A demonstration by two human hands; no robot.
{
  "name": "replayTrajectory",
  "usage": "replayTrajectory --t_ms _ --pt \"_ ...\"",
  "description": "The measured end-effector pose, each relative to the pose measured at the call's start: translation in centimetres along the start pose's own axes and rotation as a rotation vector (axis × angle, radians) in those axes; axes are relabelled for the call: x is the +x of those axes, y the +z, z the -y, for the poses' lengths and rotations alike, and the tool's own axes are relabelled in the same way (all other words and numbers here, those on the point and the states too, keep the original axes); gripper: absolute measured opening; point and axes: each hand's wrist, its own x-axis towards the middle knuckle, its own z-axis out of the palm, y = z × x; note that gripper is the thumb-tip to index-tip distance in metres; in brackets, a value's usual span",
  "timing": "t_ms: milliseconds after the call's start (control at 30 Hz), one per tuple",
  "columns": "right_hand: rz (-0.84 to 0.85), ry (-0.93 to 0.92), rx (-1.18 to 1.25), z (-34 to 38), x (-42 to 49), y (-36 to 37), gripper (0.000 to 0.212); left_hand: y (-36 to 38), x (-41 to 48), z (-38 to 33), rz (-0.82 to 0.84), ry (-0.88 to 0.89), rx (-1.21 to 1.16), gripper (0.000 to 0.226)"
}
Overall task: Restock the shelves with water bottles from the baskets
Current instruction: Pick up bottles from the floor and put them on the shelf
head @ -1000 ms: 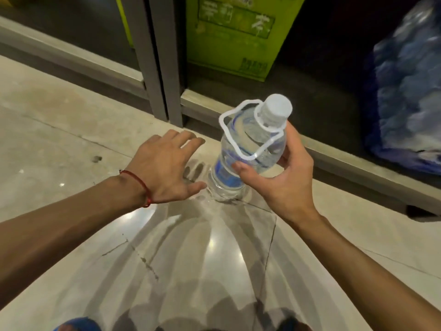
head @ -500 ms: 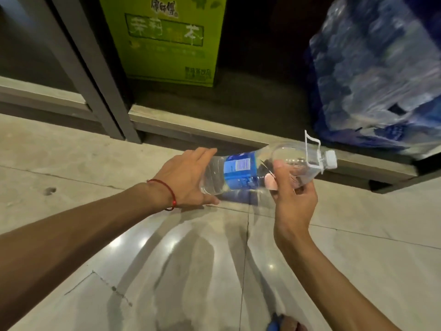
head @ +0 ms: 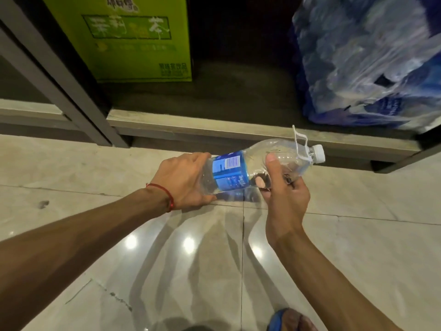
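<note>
A clear water bottle point(head: 241, 169) with a blue label, white cap and white carry loop lies on its side in the air, cap pointing right. My left hand point(head: 183, 180) cups its base end, fingers wrapped around it. My right hand point(head: 284, 187) grips the upper body near the shoulder, thumb on top. The bottle hovers just in front of the low shelf's front edge point(head: 214, 126). No basket is in view.
On the dark bottom shelf stand a green carton point(head: 133, 39) at the left and a blue plastic-wrapped pack of bottles point(head: 367, 58) at the right, with a dark gap between them. A grey upright post point(head: 55, 75) rises at the left. Glossy tile floor point(head: 167, 271) lies below.
The bottle went from upright in my right hand to lying sideways in both hands. My left hand closed on its base. The view came closer to the shelf.
</note>
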Motion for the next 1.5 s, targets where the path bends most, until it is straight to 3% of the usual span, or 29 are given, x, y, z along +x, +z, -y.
replayTrajectory --t_ms 133,267,333,467,633,800,967,1167,1500 --pt "0.107 0.020 -0.011 0.8 -1.8 1.5 0.039 -0.6 -2.6 1.7 -0.045 -0.062 -0.008 0.093" --pt "0.238 0.002 -0.080 0.8 -4.1 4.4 0.074 -1.4 -6.4 4.5 -0.122 -0.154 -0.049 0.089" --pt "0.312 -0.003 -0.127 0.6 -5.5 6.3 0.080 -1.8 -8.9 6.2 -0.193 -0.208 -0.079 0.091" --pt "0.510 0.004 -0.229 1.2 -9.1 10.3 0.063 -3.2 -14.7 9.3 -0.240 -0.394 -0.105 0.088" --pt "0.739 0.006 -0.380 4.0 -15.4 14.8 0.057 -6.2 -22.8 11.5 -0.265 -0.598 -0.154 0.089" --pt "0.891 -0.031 -0.514 8.6 -23.3 18.4 0.032 -11.1 -30.9 10.5 -0.272 -0.798 -0.315 0.093" --pt "1.019 0.048 -0.555 15.7 -32.1 20.9 0.042 -18.3 -38.8 8.4 -0.317 -0.947 -0.459 0.088" --pt "1.051 0.202 -0.628 24.6 -43.7 24.3 0.050 -27.7 -48.3 5.7 -0.365 -1.127 -0.609 0.093" --pt "1.299 0.173 -0.846 33.4 -56.8 26.4 0.047 -38.1 -59.5 0.9 -0.495 -1.391 -0.775 0.088"
